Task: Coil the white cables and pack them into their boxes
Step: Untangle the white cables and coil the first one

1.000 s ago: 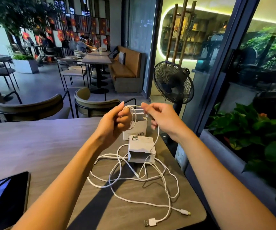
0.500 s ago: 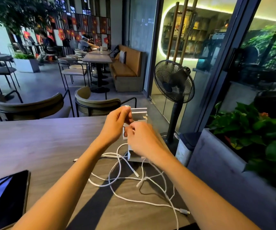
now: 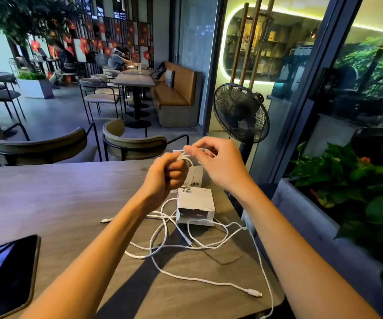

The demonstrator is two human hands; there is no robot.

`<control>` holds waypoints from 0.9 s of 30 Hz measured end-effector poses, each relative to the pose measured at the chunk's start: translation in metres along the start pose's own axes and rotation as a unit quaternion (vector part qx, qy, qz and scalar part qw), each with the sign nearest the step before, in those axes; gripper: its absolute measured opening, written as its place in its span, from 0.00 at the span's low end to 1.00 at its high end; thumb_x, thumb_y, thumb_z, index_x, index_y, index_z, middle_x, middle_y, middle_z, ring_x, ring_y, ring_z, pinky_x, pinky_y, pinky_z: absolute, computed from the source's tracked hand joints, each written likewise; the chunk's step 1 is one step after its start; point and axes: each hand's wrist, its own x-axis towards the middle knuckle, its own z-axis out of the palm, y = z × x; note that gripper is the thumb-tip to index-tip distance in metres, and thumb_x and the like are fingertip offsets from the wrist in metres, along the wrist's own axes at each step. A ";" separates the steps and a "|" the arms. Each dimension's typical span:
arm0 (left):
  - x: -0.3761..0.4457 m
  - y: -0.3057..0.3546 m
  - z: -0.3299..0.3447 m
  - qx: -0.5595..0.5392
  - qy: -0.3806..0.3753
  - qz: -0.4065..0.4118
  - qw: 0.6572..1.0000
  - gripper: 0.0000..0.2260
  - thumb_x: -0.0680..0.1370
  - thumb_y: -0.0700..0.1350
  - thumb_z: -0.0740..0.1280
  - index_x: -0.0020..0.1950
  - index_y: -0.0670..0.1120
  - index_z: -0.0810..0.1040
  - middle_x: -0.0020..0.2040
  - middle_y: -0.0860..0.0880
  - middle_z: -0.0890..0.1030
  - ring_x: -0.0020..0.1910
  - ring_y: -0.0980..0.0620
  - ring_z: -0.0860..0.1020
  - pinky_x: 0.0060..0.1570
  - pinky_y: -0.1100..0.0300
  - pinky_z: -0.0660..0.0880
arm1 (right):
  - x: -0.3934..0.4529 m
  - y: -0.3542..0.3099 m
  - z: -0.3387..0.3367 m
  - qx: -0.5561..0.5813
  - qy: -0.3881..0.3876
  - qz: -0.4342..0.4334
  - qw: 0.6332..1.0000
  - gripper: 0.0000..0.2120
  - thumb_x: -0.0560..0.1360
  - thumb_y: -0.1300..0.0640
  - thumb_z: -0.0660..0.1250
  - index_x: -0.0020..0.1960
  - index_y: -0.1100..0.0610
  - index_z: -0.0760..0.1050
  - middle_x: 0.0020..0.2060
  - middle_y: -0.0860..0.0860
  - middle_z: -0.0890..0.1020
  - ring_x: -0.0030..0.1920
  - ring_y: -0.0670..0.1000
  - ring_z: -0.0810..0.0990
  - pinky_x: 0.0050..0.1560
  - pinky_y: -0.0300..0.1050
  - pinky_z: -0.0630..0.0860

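Note:
My left hand [image 3: 165, 176] is curled around a small coil of white cable [image 3: 189, 165] held above the table. My right hand [image 3: 218, 162] pinches a strand of the same cable just right of the coil, at its top. Loose white cables [image 3: 163, 240] lie tangled on the wooden table [image 3: 59, 199] below, one plug end near the front edge [image 3: 253, 293] and another trailing over the right edge. An open white box [image 3: 195, 207] lies on its side under my hands. A second white box [image 3: 198, 176] stands behind it, mostly hidden by my hands.
A dark phone [image 3: 7, 276] lies at the table's front left. Two chairs [image 3: 130, 140] stand across the table. A black standing fan [image 3: 241, 113] is off the table's right side, and a planter with green leaves [image 3: 356, 187] runs along the right.
My right hand dropped to the coil at my left hand, then rose up and right, leading a strand over it. The slack on the table shifted and one plug end slid over the right edge.

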 end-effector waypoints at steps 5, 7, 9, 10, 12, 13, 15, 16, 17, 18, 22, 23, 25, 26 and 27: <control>0.008 0.018 -0.001 -0.237 0.053 -0.004 0.970 0.20 0.85 0.47 0.54 0.33 0.49 0.64 0.27 0.54 0.59 0.24 0.57 0.57 0.24 0.65 0.58 | -0.021 0.025 0.045 0.077 -0.018 0.056 0.995 0.14 0.86 0.55 0.58 0.45 0.47 0.78 0.33 0.44 0.76 0.30 0.40 0.74 0.32 0.36 0.69; 0.013 0.017 -0.002 -0.175 0.088 0.001 0.981 0.19 0.87 0.50 0.52 0.37 0.48 0.66 0.29 0.52 0.62 0.26 0.56 0.62 0.28 0.64 0.62 | -0.032 0.027 0.057 0.026 -0.053 0.064 0.996 0.15 0.87 0.57 0.56 0.44 0.51 0.76 0.32 0.46 0.74 0.31 0.43 0.71 0.35 0.39 0.67; 0.015 0.008 -0.009 -0.009 0.125 0.039 0.991 0.18 0.88 0.50 0.51 0.41 0.46 0.68 0.33 0.49 0.66 0.31 0.54 0.68 0.33 0.62 0.68 | -0.037 0.020 0.062 -0.017 -0.105 0.082 0.991 0.16 0.87 0.56 0.56 0.46 0.53 0.78 0.32 0.46 0.74 0.35 0.47 0.72 0.38 0.44 0.67; 0.015 0.002 -0.014 0.107 0.144 0.076 0.981 0.17 0.88 0.49 0.52 0.43 0.44 0.70 0.35 0.47 0.69 0.34 0.53 0.71 0.37 0.61 0.72 | -0.038 0.013 0.061 -0.031 -0.134 0.091 0.986 0.17 0.87 0.55 0.56 0.46 0.54 0.80 0.32 0.44 0.73 0.36 0.47 0.72 0.39 0.44 0.66; 0.013 -0.006 -0.027 0.300 0.165 0.145 0.928 0.16 0.88 0.46 0.54 0.46 0.41 0.74 0.39 0.43 0.76 0.39 0.51 0.76 0.44 0.59 0.75 | -0.039 0.002 0.056 -0.036 -0.176 0.100 0.979 0.17 0.86 0.54 0.57 0.46 0.52 0.82 0.30 0.43 0.72 0.33 0.44 0.71 0.35 0.40 0.64; 0.012 -0.008 -0.032 0.364 0.161 0.162 0.903 0.15 0.88 0.45 0.55 0.46 0.41 0.75 0.40 0.44 0.78 0.39 0.51 0.77 0.44 0.59 0.76 | -0.038 -0.003 0.050 -0.029 -0.180 0.100 0.978 0.16 0.86 0.54 0.58 0.46 0.52 0.82 0.29 0.44 0.71 0.31 0.42 0.69 0.33 0.39 0.63; 0.007 -0.011 -0.036 0.433 0.118 0.156 0.880 0.15 0.87 0.45 0.57 0.44 0.43 0.77 0.37 0.47 0.78 0.36 0.52 0.77 0.40 0.59 0.75 | -0.032 -0.013 0.035 -0.010 -0.157 0.090 0.983 0.15 0.85 0.53 0.60 0.45 0.52 0.82 0.24 0.44 0.72 0.25 0.41 0.69 0.30 0.36 0.63; 0.004 -0.011 -0.036 0.434 0.086 0.128 0.887 0.17 0.87 0.47 0.57 0.41 0.44 0.76 0.34 0.50 0.77 0.33 0.53 0.75 0.37 0.59 0.73 | -0.026 -0.016 0.025 -0.006 -0.137 0.076 0.988 0.15 0.85 0.52 0.62 0.45 0.52 0.83 0.22 0.43 0.73 0.24 0.40 0.70 0.28 0.34 0.64; 0.000 -0.010 -0.032 0.404 0.058 0.092 0.908 0.20 0.86 0.50 0.57 0.37 0.46 0.74 0.31 0.52 0.74 0.29 0.54 0.71 0.33 0.60 0.69 | -0.019 -0.018 0.014 -0.008 -0.113 0.056 0.992 0.14 0.84 0.50 0.63 0.45 0.52 0.84 0.22 0.42 0.74 0.24 0.40 0.70 0.28 0.32 0.65; -0.003 -0.008 -0.028 0.348 0.038 0.059 0.935 0.22 0.86 0.53 0.56 0.33 0.48 0.70 0.28 0.53 0.69 0.27 0.55 0.66 0.31 0.62 0.65 | -0.011 -0.018 0.003 -0.013 -0.086 0.034 0.996 0.14 0.83 0.49 0.66 0.45 0.52 0.85 0.24 0.42 0.76 0.26 0.40 0.71 0.29 0.32 0.66; -0.002 0.009 -0.015 0.091 -0.003 0.025 0.996 0.21 0.84 0.52 0.54 0.31 0.52 0.64 0.27 0.56 0.62 0.26 0.57 0.59 0.27 0.66 0.61 | 0.005 -0.001 -0.005 0.052 -0.012 0.030 0.998 0.15 0.81 0.45 0.67 0.44 0.53 0.85 0.33 0.49 0.81 0.33 0.43 0.73 0.36 0.39 0.69; 0.001 0.013 -0.011 0.027 -0.006 0.017 0.999 0.21 0.85 0.51 0.54 0.31 0.51 0.65 0.28 0.55 0.62 0.27 0.57 0.59 0.27 0.66 0.62 | 0.004 0.006 0.004 0.055 -0.013 0.052 0.997 0.15 0.82 0.45 0.65 0.44 0.53 0.84 0.33 0.50 0.80 0.34 0.44 0.73 0.36 0.40 0.69; 0.009 0.017 -0.003 -0.077 0.003 -0.002 0.997 0.20 0.87 0.50 0.53 0.35 0.49 0.67 0.31 0.53 0.62 0.28 0.55 0.61 0.29 0.65 0.66 | -0.005 0.019 0.027 0.022 -0.034 0.100 0.994 0.15 0.85 0.50 0.60 0.48 0.54 0.81 0.33 0.48 0.78 0.32 0.46 0.71 0.34 0.41 0.68; 0.014 0.017 0.001 -0.123 0.011 -0.004 0.992 0.19 0.87 0.49 0.52 0.38 0.48 0.68 0.32 0.51 0.62 0.29 0.54 0.62 0.32 0.64 0.69 | -0.011 0.024 0.036 0.001 -0.060 0.120 0.991 0.15 0.86 0.53 0.58 0.48 0.55 0.80 0.33 0.47 0.76 0.32 0.46 0.71 0.34 0.40 0.67; 0.019 0.016 0.001 -0.143 0.030 0.000 0.989 0.17 0.87 0.49 0.52 0.40 0.47 0.68 0.34 0.50 0.64 0.31 0.53 0.66 0.36 0.63 0.71 | -0.018 0.028 0.043 -0.021 -0.100 0.136 0.985 0.16 0.87 0.56 0.56 0.48 0.57 0.80 0.34 0.47 0.76 0.33 0.46 0.72 0.35 0.40 0.69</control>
